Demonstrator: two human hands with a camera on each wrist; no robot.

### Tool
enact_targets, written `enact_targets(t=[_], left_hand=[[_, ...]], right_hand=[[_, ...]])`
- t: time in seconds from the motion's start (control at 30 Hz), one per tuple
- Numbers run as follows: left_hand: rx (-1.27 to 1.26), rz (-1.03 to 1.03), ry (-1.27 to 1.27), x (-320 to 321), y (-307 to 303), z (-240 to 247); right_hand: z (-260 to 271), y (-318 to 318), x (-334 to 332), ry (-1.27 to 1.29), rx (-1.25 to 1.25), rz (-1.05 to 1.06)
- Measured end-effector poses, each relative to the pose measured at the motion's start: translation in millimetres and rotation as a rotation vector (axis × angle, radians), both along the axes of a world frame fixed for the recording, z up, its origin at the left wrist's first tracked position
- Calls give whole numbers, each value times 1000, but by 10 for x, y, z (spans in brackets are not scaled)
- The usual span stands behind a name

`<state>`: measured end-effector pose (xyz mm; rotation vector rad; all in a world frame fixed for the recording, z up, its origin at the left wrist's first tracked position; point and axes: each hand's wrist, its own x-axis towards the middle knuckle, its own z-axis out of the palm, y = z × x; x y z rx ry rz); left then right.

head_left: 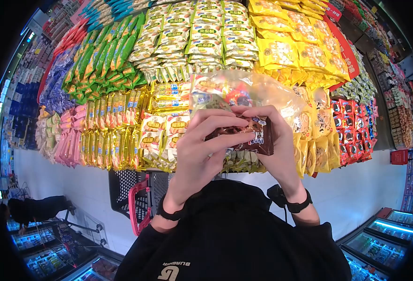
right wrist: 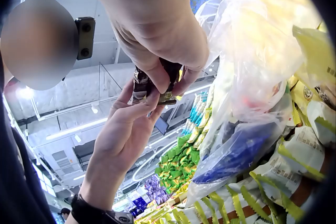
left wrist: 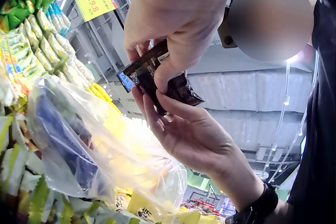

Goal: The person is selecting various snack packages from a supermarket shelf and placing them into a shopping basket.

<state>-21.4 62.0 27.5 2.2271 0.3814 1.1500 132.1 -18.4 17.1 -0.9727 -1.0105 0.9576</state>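
Observation:
Both hands hold a dark brown snack packet [head_left: 262,136] in front of the chest, above the near edge of the display. My left hand [head_left: 201,143] has its fingers across the packet's face. From the other side, my right hand [head_left: 280,143] grips its edge. In the left wrist view, thumbs and fingertips pinch the small packet [left wrist: 168,79] from both sides. Part of the packet [right wrist: 142,85] is covered by fingers in the right wrist view. Just beyond the hands, a clear plastic bag [head_left: 281,96] with colourful packets inside lies over the snack piles.
Piled snack packets fill the display: green [head_left: 105,58], white-and-green [head_left: 204,33], yellow [head_left: 281,51], gold [head_left: 112,126] and red [head_left: 354,126]. A dark shopping cart with a pink handle [head_left: 133,206] stands left of the body. A price sign [left wrist: 94,2] hangs overhead. Another person [head_left: 40,208] is at far left.

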Motion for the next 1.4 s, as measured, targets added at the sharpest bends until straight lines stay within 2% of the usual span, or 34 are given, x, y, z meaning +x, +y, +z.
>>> enact_targets(t=[0.17, 0.23, 0.33, 0.37, 0.4, 0.5, 0.57, 0.7, 0.73, 0.93, 1.03, 1.23, 1.33, 1.4], left_hand=[[19, -25, 7, 7, 7, 9], [-59, -16, -11, 0, 4, 15], [-254, -1, -92, 24, -45, -4], [-331, 5, -128, 32, -58, -20], [-288, -5, -116, 17, -22, -47], [-584, -54, -247, 28, -70, -42], [-607, -13, -260, 44, -81, -50], [-751, 12, -265, -5, -83, 28], [-782, 22, -274, -12, -84, 30], [-822, 31, -258, -32, -93, 34], [-668, -26, -268, -49, -72, -50], [-678, -62, -267, -46, -99, -32], [-760, -51, -328, -52, -75, -60], [-839, -27, -350, -68, -83, -21]], right_hand=[[-4, -29, 19, 23, -25, 0], [-29, -36, 9, 37, -19, -7], [-87, -55, 5, -91, -34, -78], [-72, -77, 7, -111, -84, -69], [-45, -111, 13, -131, -135, -58], [-9, -164, -11, -181, -226, -7], [21, -188, -9, -226, -272, 74], [-7, -147, -107, -142, -131, -107], [16, -132, -76, -110, -173, -86], [43, -128, -77, 21, -199, -43], [6, -108, -96, 87, -154, -68], [105, -125, -114, 204, -152, -77], [52, -149, -114, -42, -25, -182], [80, -145, -68, -517, 122, -257]])
